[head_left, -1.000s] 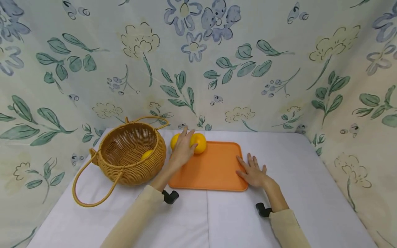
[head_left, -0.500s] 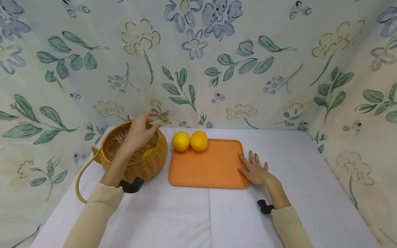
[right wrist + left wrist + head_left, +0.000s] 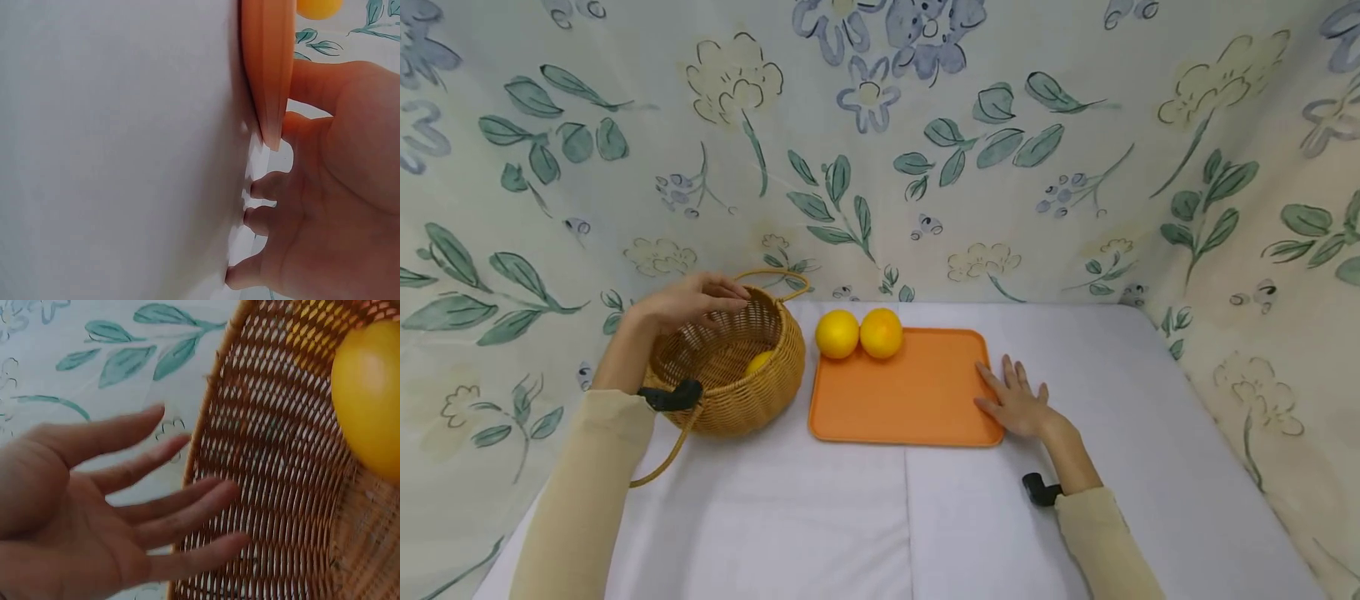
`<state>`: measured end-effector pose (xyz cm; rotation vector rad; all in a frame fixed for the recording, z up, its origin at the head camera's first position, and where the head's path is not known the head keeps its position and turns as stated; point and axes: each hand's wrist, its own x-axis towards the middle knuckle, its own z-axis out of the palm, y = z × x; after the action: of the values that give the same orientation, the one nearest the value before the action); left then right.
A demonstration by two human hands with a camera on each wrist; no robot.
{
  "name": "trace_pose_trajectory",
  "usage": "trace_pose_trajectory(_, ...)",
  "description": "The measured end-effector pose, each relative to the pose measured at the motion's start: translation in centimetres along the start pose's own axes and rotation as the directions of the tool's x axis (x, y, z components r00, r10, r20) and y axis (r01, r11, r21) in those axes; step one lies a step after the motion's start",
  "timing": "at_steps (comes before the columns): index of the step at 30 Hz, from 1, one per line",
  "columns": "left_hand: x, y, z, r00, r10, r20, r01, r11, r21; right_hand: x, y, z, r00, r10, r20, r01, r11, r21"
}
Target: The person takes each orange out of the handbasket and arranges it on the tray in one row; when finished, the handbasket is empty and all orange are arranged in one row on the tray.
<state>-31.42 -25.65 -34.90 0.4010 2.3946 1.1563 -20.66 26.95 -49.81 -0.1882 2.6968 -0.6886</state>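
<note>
My left hand (image 3: 688, 302) hovers over the mouth of a brown wicker basket (image 3: 767, 396), holding nothing. In the left wrist view its fingers (image 3: 187, 512) are spread and relaxed across the basket's rim. One yellow fruit (image 3: 369, 400) lies inside the basket, apart from the hand. Two round yellow fruits, a left one (image 3: 837, 334) and a right one (image 3: 882, 333), sit side by side at the back left corner of an orange tray (image 3: 910, 400). At the tray's right edge rests my right hand (image 3: 1021, 404), fingers spread, thumb and forefinger touching the rim.
A white cloth (image 3: 797, 517) covers the table. A floral curtain (image 3: 880, 208) hangs behind it and at both sides. The basket's loop handles stick out, one at the front left and another at the back (image 3: 782, 272).
My left hand has released the yellow fruit on the tray and swung left to above the basket. The right hand keeps its place at the tray's edge.
</note>
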Motion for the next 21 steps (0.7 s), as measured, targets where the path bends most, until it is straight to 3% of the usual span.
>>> trace_pose_trajectory(7,1.7,0.0,-1.3,0.988,-0.026,0.15,0.011,0.995,0.097,0.4,-0.4,-0.8,1.0,0.004,-0.009,-0.004,1.0,-0.028)
trace_pose_trajectory(12,3.1,-0.6,-1.3,0.967,-0.02,0.255,0.011,0.999,0.037,0.4,-0.6,-0.7,1.0,0.02,-0.012,-0.02,0.999,-0.044)
trace_pose_trajectory(14,3.7,-1.2,-1.1,0.952,-0.02,0.305,0.021,1.0,0.0,0.3,-0.7,-0.6,1.0,0.02,-0.013,-0.02,0.999,-0.041)
trace_pose_trajectory(17,4.5,-2.4,-0.8,0.913,-0.031,0.407,0.05,0.998,-0.035,0.3,-0.6,-0.4,1.0,0.018,-0.008,-0.018,0.999,-0.035)
trace_pose_trajectory(21,5.3,-3.8,-0.1,0.828,-0.077,0.555,0.119,0.992,-0.04,0.3,-0.3,-0.1,1.0,0.026,0.0,-0.026,0.999,-0.037)
